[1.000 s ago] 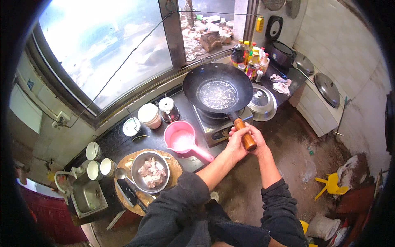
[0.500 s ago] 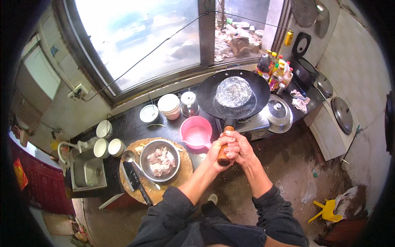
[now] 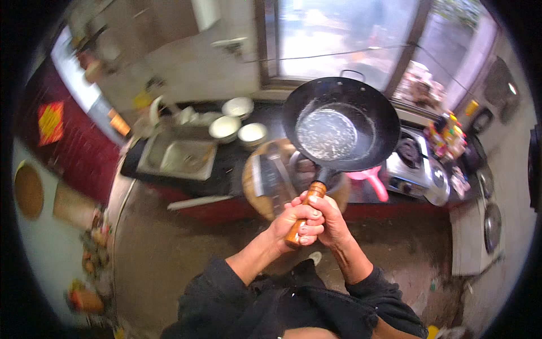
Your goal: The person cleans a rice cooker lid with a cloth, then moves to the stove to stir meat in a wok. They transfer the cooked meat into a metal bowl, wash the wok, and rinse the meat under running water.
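A black wok (image 3: 384, 127) is held up in front of me, with shallow cloudy liquid (image 3: 327, 134) in its bottom. Its wooden handle (image 3: 318, 190) points back toward me. My left hand (image 3: 293, 220) is wrapped round that handle, and my right hand (image 3: 334, 223) clasps it from the other side, fingers overlapping. Beneath the wok lies a round wooden chopping board (image 3: 250, 189), with a cleaver (image 3: 268, 178) and a ladle (image 3: 282, 166) on it, both blurred. A metal bowl (image 3: 340, 187) there is mostly hidden by the wok. Past it sticks out a pink dipper's handle (image 3: 377, 185).
The gas stove (image 3: 415, 169) stands on the right, its burner bare, with a metal lid (image 3: 437, 186) beside it. Several bottles (image 3: 446, 135) crowd behind. To the left are a steel sink (image 3: 178, 161) and white bowls (image 3: 224, 130). A window (image 3: 339, 34) is beyond the counter.
The wok has come off the stove and swung left over the chopping board, both hands still on its handle. My view has turned left.
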A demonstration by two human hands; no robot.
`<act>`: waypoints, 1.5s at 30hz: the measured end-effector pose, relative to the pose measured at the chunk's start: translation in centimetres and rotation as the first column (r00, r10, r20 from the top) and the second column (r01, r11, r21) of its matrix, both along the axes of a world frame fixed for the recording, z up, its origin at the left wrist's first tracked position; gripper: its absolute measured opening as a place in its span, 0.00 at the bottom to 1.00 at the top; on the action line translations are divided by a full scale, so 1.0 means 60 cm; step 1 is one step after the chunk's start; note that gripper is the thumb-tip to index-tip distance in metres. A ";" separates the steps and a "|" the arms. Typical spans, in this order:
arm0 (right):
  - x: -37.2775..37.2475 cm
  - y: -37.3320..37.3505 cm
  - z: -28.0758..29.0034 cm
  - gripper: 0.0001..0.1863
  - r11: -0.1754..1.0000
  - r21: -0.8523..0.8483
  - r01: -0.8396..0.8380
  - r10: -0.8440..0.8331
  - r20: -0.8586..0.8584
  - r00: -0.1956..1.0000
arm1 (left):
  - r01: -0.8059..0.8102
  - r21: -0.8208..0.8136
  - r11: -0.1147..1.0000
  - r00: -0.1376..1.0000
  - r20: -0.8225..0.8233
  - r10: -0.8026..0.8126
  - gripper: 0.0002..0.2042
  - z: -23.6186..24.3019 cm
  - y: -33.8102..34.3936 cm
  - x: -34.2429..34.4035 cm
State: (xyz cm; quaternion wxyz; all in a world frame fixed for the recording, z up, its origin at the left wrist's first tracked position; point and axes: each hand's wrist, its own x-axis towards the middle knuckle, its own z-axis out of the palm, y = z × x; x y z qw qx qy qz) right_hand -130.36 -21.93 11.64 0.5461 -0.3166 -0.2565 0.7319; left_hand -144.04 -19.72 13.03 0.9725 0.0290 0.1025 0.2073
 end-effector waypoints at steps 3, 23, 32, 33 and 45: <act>-0.137 -0.024 -0.002 0.21 0.990 0.016 -0.142 0.143 -0.040 0.989 | -0.122 0.055 0.991 0.973 -0.190 0.130 0.08 0.015 -0.052 -0.139; -0.742 0.084 -0.135 0.11 0.552 -0.076 -0.830 0.735 -0.426 0.528 | -0.712 0.156 0.685 0.432 -0.671 0.602 0.06 -0.019 -0.061 -0.675; -0.886 0.297 -0.166 0.17 0.531 0.041 -0.847 0.739 -0.511 0.439 | -0.492 0.289 0.821 0.333 -0.809 0.484 0.07 0.008 0.171 -0.810; -0.902 0.315 -0.168 0.16 0.532 0.004 -0.846 0.733 -0.502 0.459 | -0.476 0.311 0.823 0.288 -0.829 0.480 0.07 0.013 0.190 -0.818; -0.938 0.434 -0.141 0.23 0.425 0.180 -0.887 0.832 -0.463 0.305 | -0.232 0.400 0.887 0.191 -0.875 0.445 0.10 0.012 0.295 -0.883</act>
